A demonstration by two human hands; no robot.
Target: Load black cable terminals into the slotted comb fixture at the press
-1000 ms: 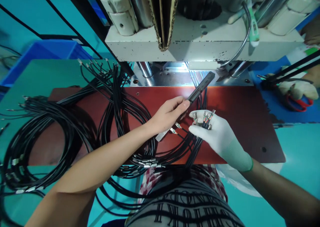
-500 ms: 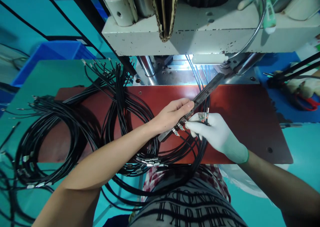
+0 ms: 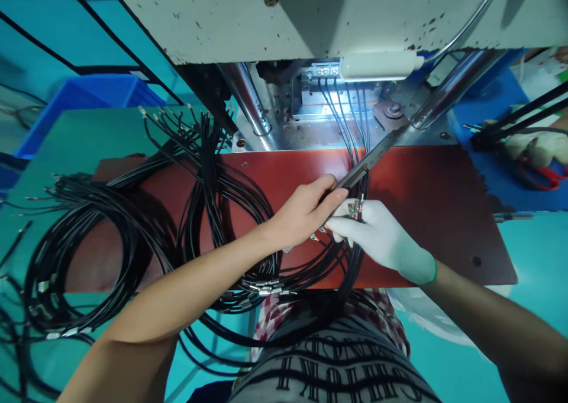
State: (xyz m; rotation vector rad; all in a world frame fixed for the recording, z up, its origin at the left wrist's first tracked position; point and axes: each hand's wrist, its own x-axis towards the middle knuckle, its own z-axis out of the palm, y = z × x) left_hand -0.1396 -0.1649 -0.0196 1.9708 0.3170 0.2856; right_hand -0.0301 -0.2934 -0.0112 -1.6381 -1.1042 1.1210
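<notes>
The left hand (image 3: 306,210) hides the near end of the metal bar (image 3: 375,154).

The left hand (image 3: 306,210) is bare, and no sleeve is seen along the forearm. The right hand (image 3: 377,237) is covered by a thin white glove with a green edge at the wrist; the forearm above it is uncovered. A grey top with black stripes and lettering is worn.
</notes>
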